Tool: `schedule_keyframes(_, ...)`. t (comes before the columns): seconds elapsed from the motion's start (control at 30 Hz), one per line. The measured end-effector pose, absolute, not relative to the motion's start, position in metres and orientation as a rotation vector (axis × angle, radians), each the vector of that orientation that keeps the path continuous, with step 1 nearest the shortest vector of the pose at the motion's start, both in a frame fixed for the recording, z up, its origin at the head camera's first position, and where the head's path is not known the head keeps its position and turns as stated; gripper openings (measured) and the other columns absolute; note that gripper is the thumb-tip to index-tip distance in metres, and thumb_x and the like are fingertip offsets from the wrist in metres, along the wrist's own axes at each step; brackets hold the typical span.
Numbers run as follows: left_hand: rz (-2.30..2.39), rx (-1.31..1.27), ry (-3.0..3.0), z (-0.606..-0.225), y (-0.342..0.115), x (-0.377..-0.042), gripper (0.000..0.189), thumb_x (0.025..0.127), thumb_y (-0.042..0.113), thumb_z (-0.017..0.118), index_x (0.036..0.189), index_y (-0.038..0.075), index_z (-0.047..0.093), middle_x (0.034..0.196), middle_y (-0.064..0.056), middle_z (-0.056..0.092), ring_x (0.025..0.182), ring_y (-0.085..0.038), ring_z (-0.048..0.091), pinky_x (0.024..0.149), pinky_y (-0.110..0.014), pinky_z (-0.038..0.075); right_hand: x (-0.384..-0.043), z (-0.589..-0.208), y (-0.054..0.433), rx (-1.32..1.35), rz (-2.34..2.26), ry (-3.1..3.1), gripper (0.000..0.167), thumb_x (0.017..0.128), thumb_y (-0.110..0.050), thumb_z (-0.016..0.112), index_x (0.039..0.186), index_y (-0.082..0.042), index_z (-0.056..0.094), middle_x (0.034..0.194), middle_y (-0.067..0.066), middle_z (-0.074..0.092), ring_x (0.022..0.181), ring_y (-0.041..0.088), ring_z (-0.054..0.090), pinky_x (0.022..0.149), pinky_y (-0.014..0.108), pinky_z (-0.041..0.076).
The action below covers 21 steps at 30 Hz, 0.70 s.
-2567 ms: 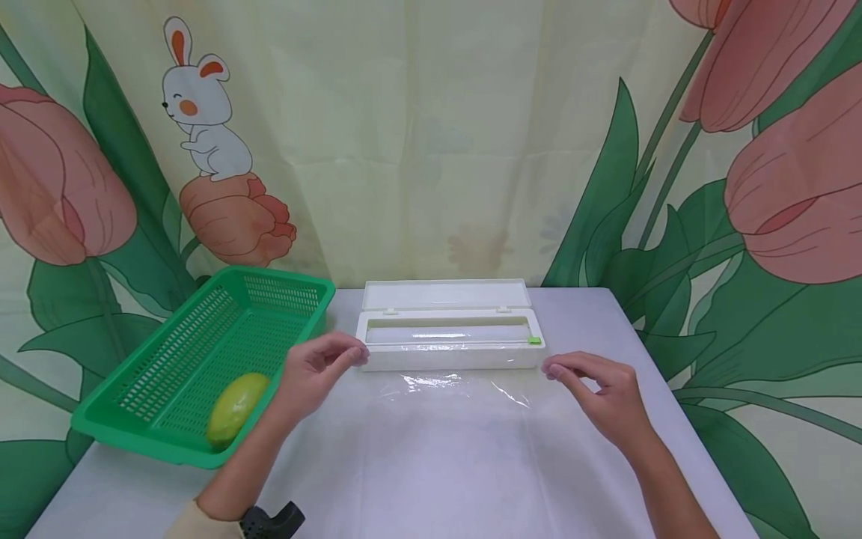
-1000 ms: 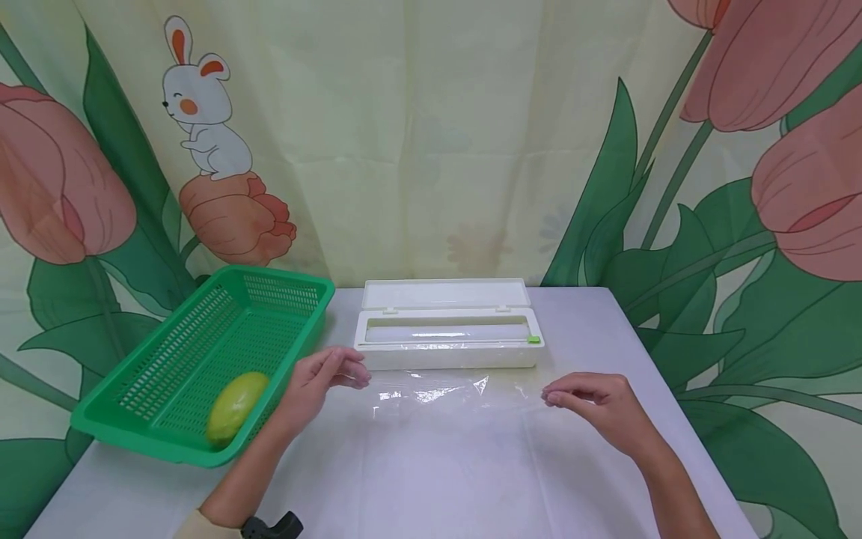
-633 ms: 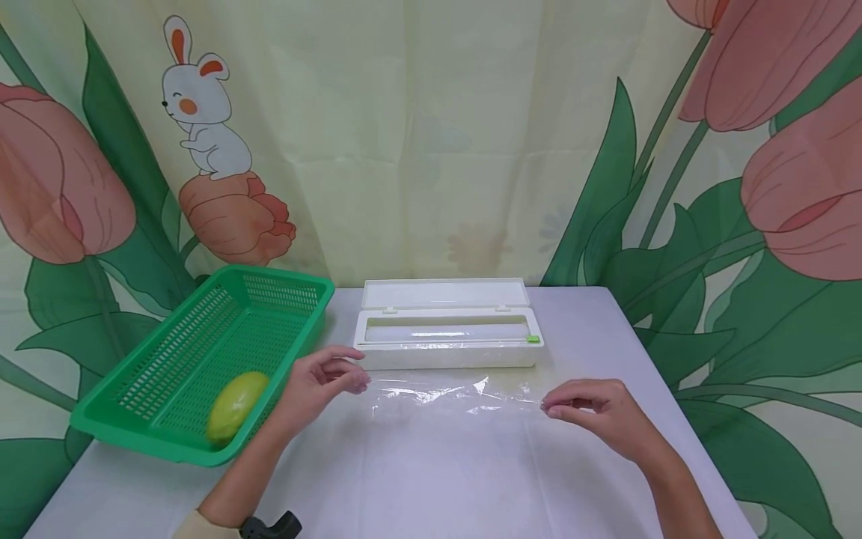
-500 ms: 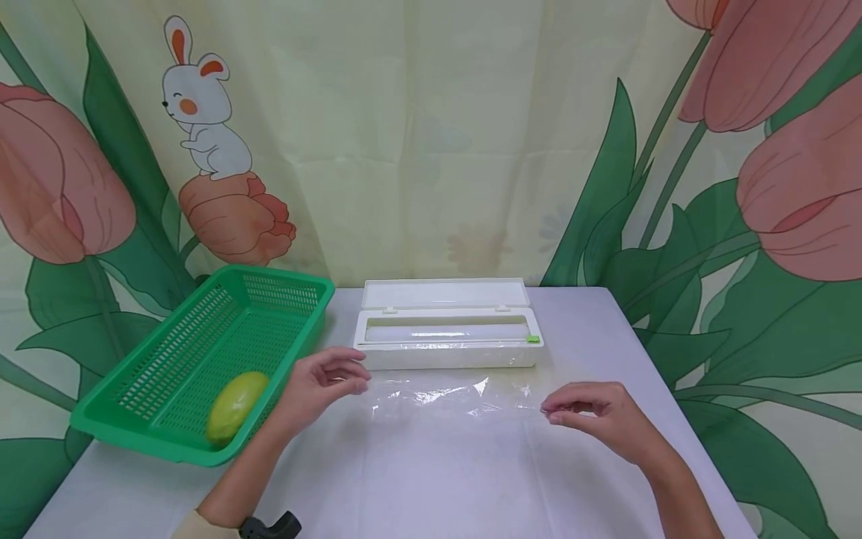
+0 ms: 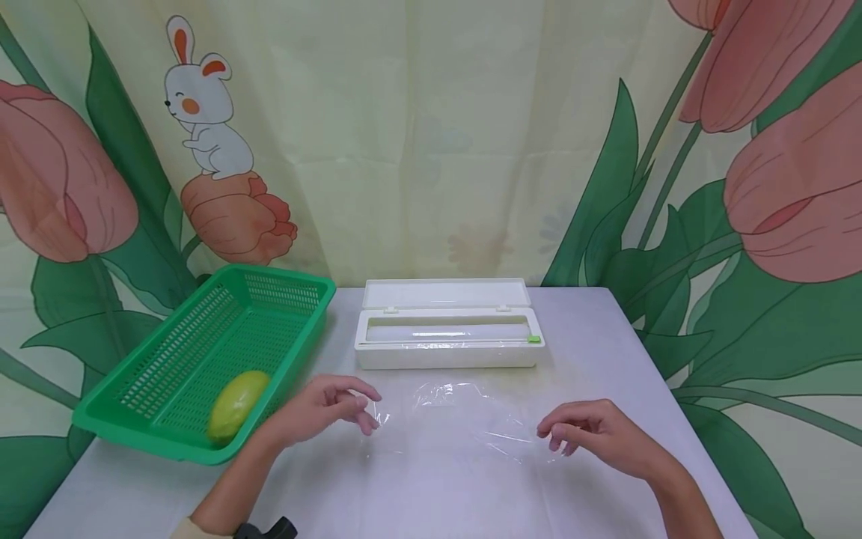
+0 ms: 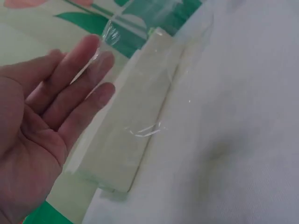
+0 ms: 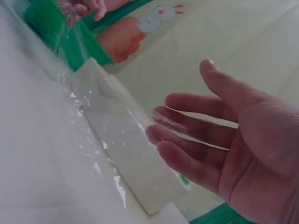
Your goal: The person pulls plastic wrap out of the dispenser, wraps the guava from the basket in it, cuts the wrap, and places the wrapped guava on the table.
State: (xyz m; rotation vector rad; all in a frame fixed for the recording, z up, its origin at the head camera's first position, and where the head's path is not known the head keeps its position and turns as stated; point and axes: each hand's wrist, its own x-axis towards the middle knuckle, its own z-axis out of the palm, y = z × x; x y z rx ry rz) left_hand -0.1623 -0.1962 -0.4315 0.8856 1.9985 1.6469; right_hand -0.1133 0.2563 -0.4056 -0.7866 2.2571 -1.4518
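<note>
A clear sheet of cling film (image 5: 447, 393) stretches from the white cling film dispenser (image 5: 447, 355) over the table, between both hands. The left hand (image 5: 330, 412) is at its left edge, fingers spread and lightly bent; in the left wrist view the film (image 6: 110, 35) lies against the fingertips. At the opposite edge is the right hand (image 5: 595, 434). The right wrist view shows its thumb held apart from the loosely extended fingers, with film (image 7: 170, 122) lying against them. The dispenser's lid (image 5: 444, 293) stands raised at the back, and its roll (image 5: 447, 332) shows inside.
A green plastic basket (image 5: 182, 359) stands at the left, close to the left forearm. Inside lies a yellow-green oval fruit (image 5: 237, 406) with a shiny surface. A small green slider (image 5: 534, 339) sits at the dispenser's right end. A printed curtain (image 5: 431, 150) hangs behind the white table (image 5: 417, 494).
Both hands have come back toward the near side, away from the dispenser, and the film reaches further over the table. The right fingers have loosened from their pinch. Basket and dispenser stay put.
</note>
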Motion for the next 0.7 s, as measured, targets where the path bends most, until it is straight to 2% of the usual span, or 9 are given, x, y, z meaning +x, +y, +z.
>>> schedule_keyframes(0.07,1.578,0.887,1.958,-0.433,-0.196,-0.161,0.024,0.097,0.01,0.056,0.12,0.004,0.061,0.084,-0.016,0.074,0.094,-0.024,0.073,0.089,-0.026,0.056,-0.113,-0.406,0.256,-0.718,-1.413,2.2,0.023,0.1,-0.012,0.051,0.112,-0.003,0.068,0.1,-0.003,0.072,0.076,0.02,0.07,0.065,0.034,0.06)
schedule_keyframes(0.17,1.523,0.917,1.93,-0.435,-0.197,-0.16,0.03,0.095,0.01,0.06,0.124,0.006,0.06,0.093,-0.02,0.073,0.099,-0.022,0.071,0.09,-0.024,0.055,-0.111,-0.408,0.254,-0.629,-1.35,2.086,0.028,0.101,-0.016,0.049,0.118,0.0,0.064,0.104,0.009,0.071,0.075,0.024,0.071,0.064,0.038,0.06)
schedule_keyframes(0.27,1.531,0.965,1.927,-0.436,-0.197,-0.16,0.032,0.094,0.007,0.061,0.126,0.003,0.059,0.106,-0.025,0.07,0.104,-0.027,0.069,0.089,-0.024,0.055,-0.11,-0.408,0.252,-0.594,-1.305,2.072,0.033,0.101,-0.018,0.05,0.124,0.003,0.06,0.107,0.021,0.068,0.08,0.026,0.071,0.066,0.036,0.061)
schedule_keyframes(0.4,1.564,0.988,2.015,-0.435,-0.195,-0.163,0.035,0.092,0.006,0.063,0.127,0.0,0.057,0.115,-0.029,0.064,0.108,-0.034,0.065,0.091,-0.028,0.056,-0.112,-0.408,0.249,-0.625,-1.253,2.303,0.035,0.099,-0.023,0.055,0.126,-0.002,0.06,0.111,0.019,0.069,0.09,0.012,0.069,0.075,0.025,0.058)
schedule_keyframes(0.53,1.544,0.97,2.127,-0.433,-0.191,-0.166,0.045,0.088,0.011,0.07,0.13,0.005,0.056,0.123,-0.019,0.063,0.111,-0.03,0.064,0.095,-0.039,0.054,-0.117,-0.412,0.246,-0.608,-1.187,2.506,0.034,0.096,-0.028,0.06,0.125,-0.011,0.062,0.114,0.012,0.069,0.097,-0.001,0.063,0.081,0.019,0.055)
schedule_keyframes(0.6,1.527,0.969,2.155,-0.434,-0.19,-0.167,0.052,0.086,0.013,0.073,0.134,0.009,0.054,0.127,-0.014,0.062,0.113,-0.026,0.063,0.097,-0.042,0.052,-0.119,-0.414,0.244,-0.594,-1.188,2.529,0.035,0.095,-0.029,0.061,0.126,-0.012,0.061,0.116,0.012,0.069,0.098,-0.001,0.063,0.082,0.019,0.055)
schedule_keyframes(0.7,1.516,0.962,2.165,-0.435,-0.187,-0.169,0.061,0.082,0.016,0.077,0.137,0.014,0.051,0.131,-0.008,0.06,0.116,-0.023,0.061,0.098,-0.038,0.052,-0.122,-0.417,0.241,-0.594,-1.217,2.539,0.039,0.093,-0.031,0.064,0.127,-0.012,0.06,0.117,0.013,0.067,0.1,0.004,0.064,0.084,0.02,0.055)
